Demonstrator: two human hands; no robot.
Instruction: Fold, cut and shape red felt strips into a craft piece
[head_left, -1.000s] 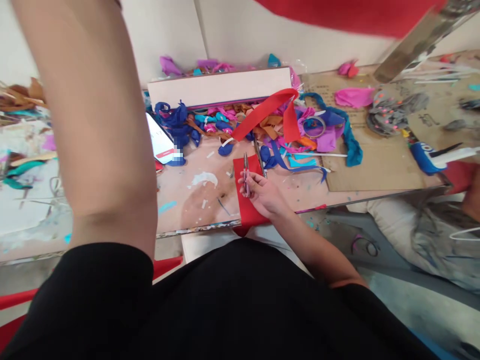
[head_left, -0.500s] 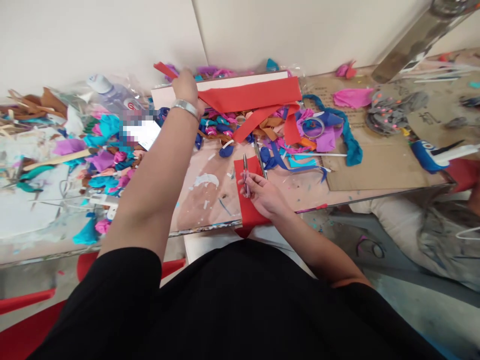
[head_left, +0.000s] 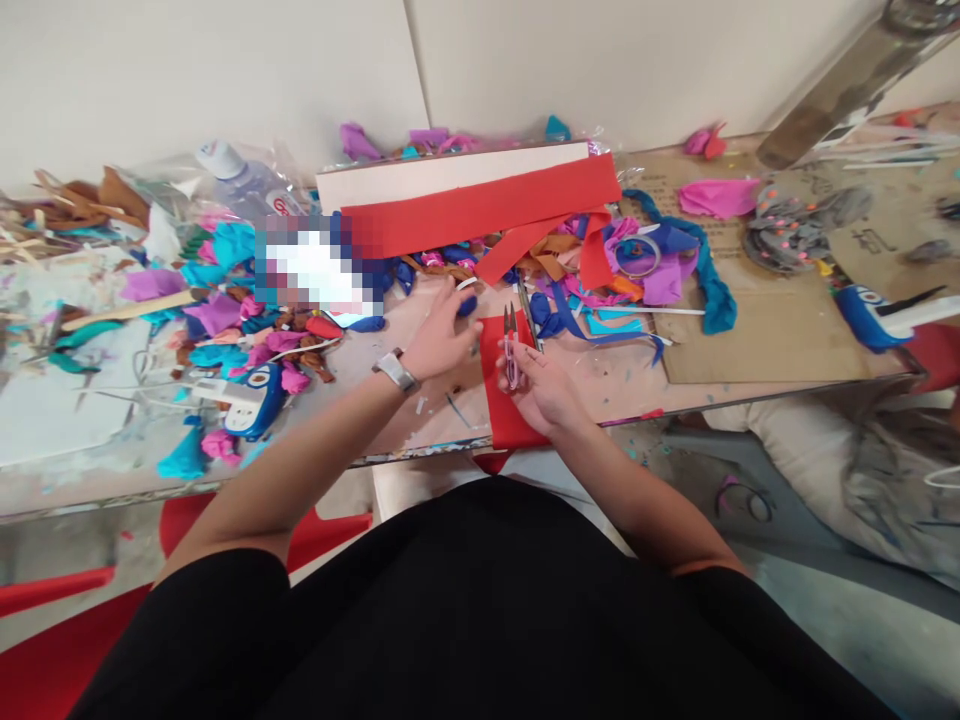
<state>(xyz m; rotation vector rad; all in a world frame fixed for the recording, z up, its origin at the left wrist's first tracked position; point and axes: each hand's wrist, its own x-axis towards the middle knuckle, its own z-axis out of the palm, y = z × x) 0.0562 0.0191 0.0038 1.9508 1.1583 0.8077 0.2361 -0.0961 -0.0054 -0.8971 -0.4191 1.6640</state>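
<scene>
My right hand (head_left: pixel 549 388) is closed around thread snips (head_left: pixel 511 350) with pink handles, their two pointed blades aimed away from me and slightly apart. Beneath that hand a red cloth piece (head_left: pixel 493 365) lies on the table and hangs over the front edge. My left hand (head_left: pixel 442 335), a watch on its wrist, hovers just left of the cloth with fingers apart and nothing visible in them. Near its fingertips is a small dark blue bundle (head_left: pixel 466 306). Farther back, a long red fabric strip (head_left: pixel 480 205) rests along a white board (head_left: pixel 450 172).
Colourful cloth scraps crowd the table's back and left. A blue-and-white glue gun (head_left: pixel 259 405) lies left, another (head_left: pixel 874 320) right, by flattened cardboard (head_left: pixel 750 340). A water bottle (head_left: pixel 244 180) stands back left; a tape roll (head_left: pixel 637 257) sits among scraps.
My left hand has let go of the red strip at the back and come down toward the red cloth in front of me. My right hand still holds the snips.
</scene>
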